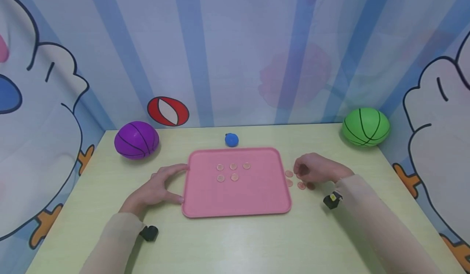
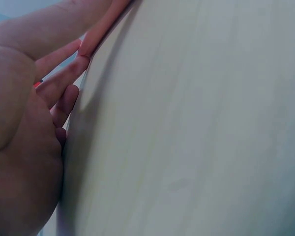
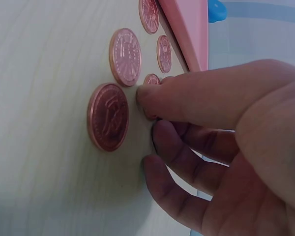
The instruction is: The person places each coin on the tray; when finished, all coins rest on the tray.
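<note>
My left hand [image 1: 156, 188] rests with thumb and index finger spread along the left edge of a pink tray [image 1: 257, 200]. In the left wrist view the fingers [image 2: 64, 81] reach straight along the tray's side. Several copper-coloured coins [image 1: 234, 177] lie on the tray in two rows. To the right of the tray, my right hand [image 1: 317, 168] is low over the table. Its thumb and a fingertip pinch a coin [image 3: 151, 80], which they partly hide. Beside it on the table lie several loose coins [image 3: 125, 56], one of them a darker coin [image 3: 108, 117].
A small blue object [image 1: 231, 140] sits just behind the tray. At the back left is a purple ball [image 1: 137, 140], and at the back right a green ball [image 1: 366, 127]. A printed blue-striped curtain [image 1: 235, 62] borders the back of the table [image 1: 235, 245].
</note>
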Demonstrator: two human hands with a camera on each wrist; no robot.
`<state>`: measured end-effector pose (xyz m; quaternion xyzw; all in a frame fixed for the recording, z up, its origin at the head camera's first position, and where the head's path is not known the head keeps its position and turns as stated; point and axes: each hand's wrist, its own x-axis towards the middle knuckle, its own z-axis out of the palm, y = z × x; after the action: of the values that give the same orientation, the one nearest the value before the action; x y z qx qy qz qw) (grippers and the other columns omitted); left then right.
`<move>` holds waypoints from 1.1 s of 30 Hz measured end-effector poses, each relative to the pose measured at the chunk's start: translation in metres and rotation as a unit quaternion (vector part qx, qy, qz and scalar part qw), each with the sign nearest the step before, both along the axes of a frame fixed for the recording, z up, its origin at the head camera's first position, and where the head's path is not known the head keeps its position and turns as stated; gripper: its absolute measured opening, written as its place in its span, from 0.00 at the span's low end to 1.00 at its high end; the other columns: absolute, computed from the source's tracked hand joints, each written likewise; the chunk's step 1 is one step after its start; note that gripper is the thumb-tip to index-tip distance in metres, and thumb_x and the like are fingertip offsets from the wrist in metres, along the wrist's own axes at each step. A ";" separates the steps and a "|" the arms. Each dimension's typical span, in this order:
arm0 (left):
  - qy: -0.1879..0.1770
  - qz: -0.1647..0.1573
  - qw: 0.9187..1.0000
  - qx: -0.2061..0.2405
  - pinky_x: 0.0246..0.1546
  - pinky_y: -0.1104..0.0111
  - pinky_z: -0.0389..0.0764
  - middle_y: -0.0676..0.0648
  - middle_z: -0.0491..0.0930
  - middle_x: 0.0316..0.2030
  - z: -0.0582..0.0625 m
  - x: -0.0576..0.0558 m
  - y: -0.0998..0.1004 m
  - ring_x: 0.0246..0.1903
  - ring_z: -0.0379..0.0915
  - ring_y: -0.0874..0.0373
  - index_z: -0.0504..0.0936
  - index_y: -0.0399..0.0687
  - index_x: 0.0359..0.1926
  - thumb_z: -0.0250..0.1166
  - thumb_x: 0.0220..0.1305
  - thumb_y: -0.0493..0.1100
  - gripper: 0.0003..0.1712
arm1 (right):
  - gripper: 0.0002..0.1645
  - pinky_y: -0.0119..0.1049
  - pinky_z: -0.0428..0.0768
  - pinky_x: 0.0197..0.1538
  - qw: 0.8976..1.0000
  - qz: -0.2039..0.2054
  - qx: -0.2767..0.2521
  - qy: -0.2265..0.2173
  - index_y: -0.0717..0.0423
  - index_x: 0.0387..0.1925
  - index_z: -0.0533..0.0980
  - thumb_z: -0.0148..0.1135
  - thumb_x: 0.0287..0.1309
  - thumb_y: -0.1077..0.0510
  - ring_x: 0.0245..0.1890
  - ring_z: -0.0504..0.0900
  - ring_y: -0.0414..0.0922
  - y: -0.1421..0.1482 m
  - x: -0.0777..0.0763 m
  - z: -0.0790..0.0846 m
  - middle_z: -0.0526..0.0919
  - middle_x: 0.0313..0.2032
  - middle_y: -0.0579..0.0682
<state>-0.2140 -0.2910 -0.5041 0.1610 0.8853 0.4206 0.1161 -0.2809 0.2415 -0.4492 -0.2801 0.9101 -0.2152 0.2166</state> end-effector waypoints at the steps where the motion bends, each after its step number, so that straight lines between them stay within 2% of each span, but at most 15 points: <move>1: -0.001 0.001 1.000 0.000 0.76 0.32 0.37 0.50 0.63 0.78 0.000 0.000 0.000 0.77 0.49 0.42 0.69 0.65 0.77 0.88 0.38 0.55 0.62 | 0.11 0.38 0.82 0.44 1.000 -0.001 -0.002 -0.002 0.55 0.39 0.82 0.67 0.60 0.72 0.35 0.79 0.42 0.000 0.000 0.000 0.82 0.34 0.46; 6: 0.000 0.001 1.000 -0.002 0.76 0.32 0.37 0.50 0.63 0.78 0.000 0.000 0.000 0.78 0.49 0.43 0.69 0.65 0.77 0.88 0.38 0.55 0.62 | 0.10 0.38 0.83 0.43 1.000 -0.008 -0.013 -0.010 0.57 0.41 0.82 0.67 0.61 0.71 0.34 0.81 0.42 -0.002 0.001 0.000 0.84 0.36 0.48; 13: 0.003 -0.002 1.000 -0.001 0.75 0.32 0.40 0.49 0.63 0.78 0.001 0.000 0.000 0.77 0.49 0.42 0.68 0.63 0.78 0.88 0.39 0.55 0.62 | 0.12 0.40 0.83 0.47 1.000 0.010 -0.011 0.005 0.56 0.42 0.82 0.66 0.62 0.73 0.38 0.80 0.43 -0.002 0.000 -0.001 0.84 0.37 0.47; 28: -0.007 0.004 1.000 0.006 0.75 0.31 0.43 0.52 0.63 0.78 0.000 0.000 0.001 0.77 0.48 0.43 0.69 0.67 0.77 0.88 0.39 0.55 0.62 | 0.13 0.39 0.82 0.44 0.999 -0.005 -0.022 -0.034 0.60 0.47 0.81 0.63 0.63 0.73 0.28 0.81 0.42 -0.001 0.001 0.000 0.83 0.38 0.52; 33: -0.009 0.004 1.000 0.005 0.75 0.31 0.43 0.53 0.63 0.78 -0.001 0.000 0.000 0.77 0.49 0.43 0.69 0.68 0.77 0.88 0.38 0.55 0.62 | 0.12 0.39 0.82 0.44 1.000 -0.003 -0.019 -0.024 0.60 0.47 0.81 0.64 0.63 0.72 0.29 0.81 0.41 0.000 0.001 -0.001 0.83 0.37 0.52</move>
<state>-0.2139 -0.2906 -0.5046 0.1538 0.8828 0.4268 0.1220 -0.2803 0.2413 -0.4506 -0.2764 0.9012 -0.2395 0.2325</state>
